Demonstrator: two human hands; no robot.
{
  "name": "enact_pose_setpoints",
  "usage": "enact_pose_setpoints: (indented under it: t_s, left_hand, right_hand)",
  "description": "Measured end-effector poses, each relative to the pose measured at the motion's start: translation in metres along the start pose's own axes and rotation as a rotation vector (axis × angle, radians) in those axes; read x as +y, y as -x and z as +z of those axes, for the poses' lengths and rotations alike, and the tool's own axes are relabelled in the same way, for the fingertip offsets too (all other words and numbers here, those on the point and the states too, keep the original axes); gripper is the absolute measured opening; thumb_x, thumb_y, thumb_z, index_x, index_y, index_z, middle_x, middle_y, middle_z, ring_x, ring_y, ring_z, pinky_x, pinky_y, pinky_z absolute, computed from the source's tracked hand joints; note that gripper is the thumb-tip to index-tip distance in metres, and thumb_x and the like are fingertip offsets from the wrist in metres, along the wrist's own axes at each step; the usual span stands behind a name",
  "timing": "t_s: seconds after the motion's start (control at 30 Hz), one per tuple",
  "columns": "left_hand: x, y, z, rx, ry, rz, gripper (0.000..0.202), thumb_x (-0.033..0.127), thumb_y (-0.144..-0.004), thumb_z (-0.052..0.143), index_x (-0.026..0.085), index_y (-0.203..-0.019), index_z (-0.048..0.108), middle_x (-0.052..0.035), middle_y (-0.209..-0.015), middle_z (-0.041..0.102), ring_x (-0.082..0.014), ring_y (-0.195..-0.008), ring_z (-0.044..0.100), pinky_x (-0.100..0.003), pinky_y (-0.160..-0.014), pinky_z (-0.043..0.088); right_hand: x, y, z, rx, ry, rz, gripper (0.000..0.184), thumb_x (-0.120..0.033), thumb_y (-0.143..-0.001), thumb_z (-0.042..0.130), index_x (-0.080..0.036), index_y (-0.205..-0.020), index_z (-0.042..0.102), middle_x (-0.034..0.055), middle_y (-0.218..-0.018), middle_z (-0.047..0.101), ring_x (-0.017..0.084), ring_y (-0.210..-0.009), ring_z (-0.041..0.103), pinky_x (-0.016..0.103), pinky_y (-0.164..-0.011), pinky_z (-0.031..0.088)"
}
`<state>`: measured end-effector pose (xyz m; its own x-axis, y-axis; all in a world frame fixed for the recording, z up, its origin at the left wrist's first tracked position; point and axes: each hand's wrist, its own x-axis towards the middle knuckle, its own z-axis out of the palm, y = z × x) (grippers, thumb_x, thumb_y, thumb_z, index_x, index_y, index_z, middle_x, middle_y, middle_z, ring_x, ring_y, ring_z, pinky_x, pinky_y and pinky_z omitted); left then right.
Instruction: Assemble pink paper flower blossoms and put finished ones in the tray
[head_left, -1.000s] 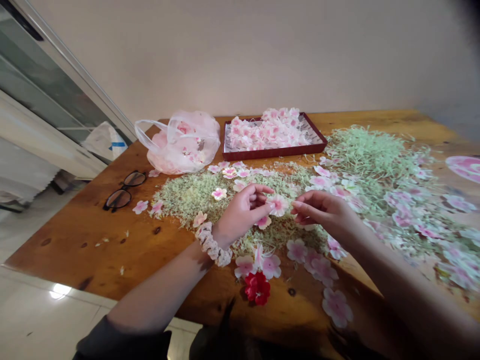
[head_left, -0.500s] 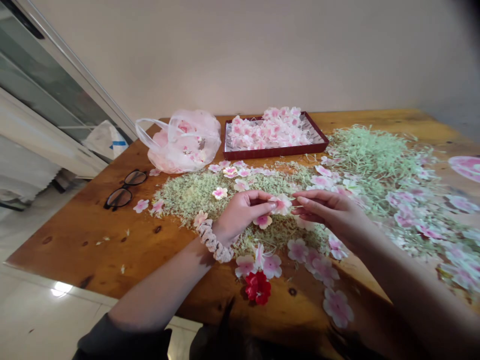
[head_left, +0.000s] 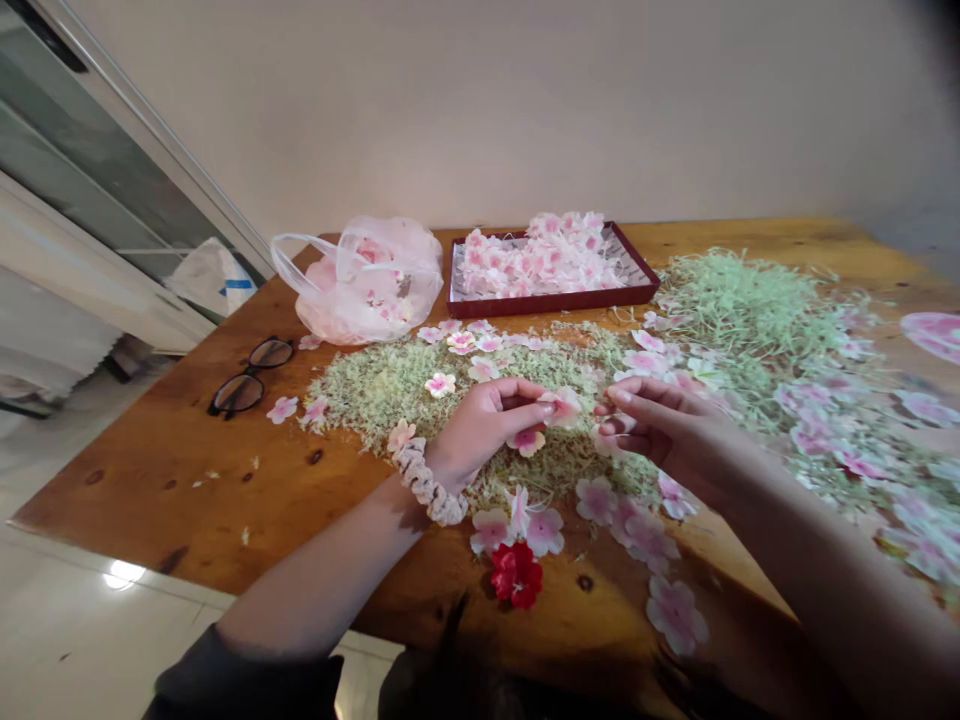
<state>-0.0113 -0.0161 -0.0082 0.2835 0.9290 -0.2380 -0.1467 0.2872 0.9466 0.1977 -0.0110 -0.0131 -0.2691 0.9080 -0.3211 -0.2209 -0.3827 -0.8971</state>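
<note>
My left hand (head_left: pixel 486 425) pinches a pink-and-white fabric blossom (head_left: pixel 562 407) between thumb and fingers, and a pale scrunchie (head_left: pixel 424 486) circles that wrist. Just right of the blossom, my right hand (head_left: pixel 651 425) has its fingers curled, with a small pale piece (head_left: pixel 613 425) at the fingertips that I cannot identify. Beneath my hands lies a bed of shredded green fibre (head_left: pixel 555 470), scattered with loose pink blossoms like the one (head_left: pixel 526 441) below the held blossom. A red fabric flower (head_left: pixel 516 575) lies nearer me.
A dark red tray (head_left: pixel 555 307) heaped with pink blossoms stands at the back of the wooden table (head_left: pixel 150 480). Left of it sits a translucent plastic bag (head_left: pixel 367 285) holding blossoms. Black-framed glasses (head_left: pixel 247 378) lie at the left. A paler green heap (head_left: pixel 742 310) spreads right.
My right hand has drawn back slightly to the right, away from the blossom, and its fingers have curled. My left hand still holds the blossom, which sits a little lower.
</note>
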Motion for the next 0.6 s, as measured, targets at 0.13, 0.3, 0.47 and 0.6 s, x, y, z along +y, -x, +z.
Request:
enact_pose_setpoints:
  t_s: [0.13,0.3,0.47,0.6]
  left_hand:
    - [0.000,-0.001,0.000,0.012,-0.005,-0.001,0.017,0.022,-0.072,0.071,0.012,-0.083,0.063,-0.0051,-0.082,0.067,-0.0098,-0.065,0.060,-0.023,-0.058,0.046]
    - [0.001,-0.001,0.001,0.016,0.000,-0.009,0.016,0.020,-0.072,0.071,0.012,-0.083,0.063,-0.0052,-0.084,0.067,-0.0101,-0.069,0.061,-0.023,-0.062,0.047]
    - [0.000,0.000,0.000,0.012,-0.002,0.006,0.017,0.020,-0.073,0.070,0.011,-0.085,0.063,-0.0060,-0.086,0.067,-0.0087,-0.068,0.060,-0.022,-0.063,0.046]
    - [-0.001,0.000,0.000,-0.029,-0.017,-0.007,0.019,0.023,-0.074,0.070,0.010,-0.087,0.064,-0.0043,-0.077,0.066,-0.0064,-0.056,0.055,-0.022,-0.056,0.044]
  right_hand:
    - [0.001,-0.001,-0.001,-0.026,-0.037,0.013,0.017,-0.029,-0.068,0.078,-0.022,-0.072,0.064,-0.0021,-0.083,0.069,0.010,-0.073,0.065,0.022,-0.069,0.054]
    - [0.002,-0.002,-0.002,-0.026,-0.060,0.020,0.021,-0.022,-0.066,0.080,-0.025,-0.081,0.064,-0.0021,-0.087,0.069,0.010,-0.075,0.064,0.023,-0.071,0.054]
    - [0.003,-0.004,-0.002,0.034,0.039,-0.101,0.021,-0.029,-0.067,0.079,-0.026,-0.085,0.068,-0.0026,-0.081,0.068,0.010,-0.071,0.064,0.023,-0.065,0.055]
    - [0.003,0.005,0.007,0.149,0.427,-0.473,0.016,-0.029,-0.071,0.076,-0.025,-0.086,0.070,0.0000,-0.080,0.071,0.013,-0.071,0.066,0.025,-0.063,0.054]
